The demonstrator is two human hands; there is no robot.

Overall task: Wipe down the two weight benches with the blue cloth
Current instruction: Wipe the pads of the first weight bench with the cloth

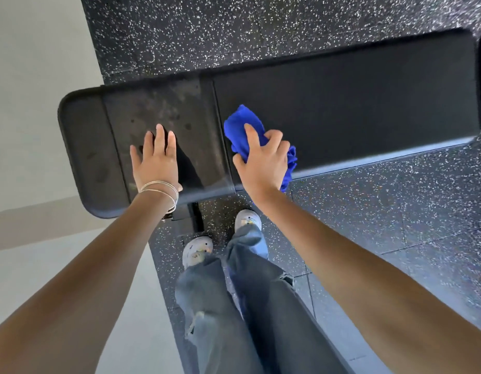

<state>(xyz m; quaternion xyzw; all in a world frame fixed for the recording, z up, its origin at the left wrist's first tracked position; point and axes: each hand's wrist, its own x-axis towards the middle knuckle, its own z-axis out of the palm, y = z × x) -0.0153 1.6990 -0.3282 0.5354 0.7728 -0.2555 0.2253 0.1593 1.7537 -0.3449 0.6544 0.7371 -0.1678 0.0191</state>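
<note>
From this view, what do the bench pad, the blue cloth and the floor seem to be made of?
Bench pad: probably black vinyl or similar upholstery, smooth with a dull sheen, seams and smudges showing. Blue cloth: soft fabric, possibly microfibre; it bunches in the right hand. Floor: likely rubber gym tiles, matte black with white flecks and tile joints.
</note>
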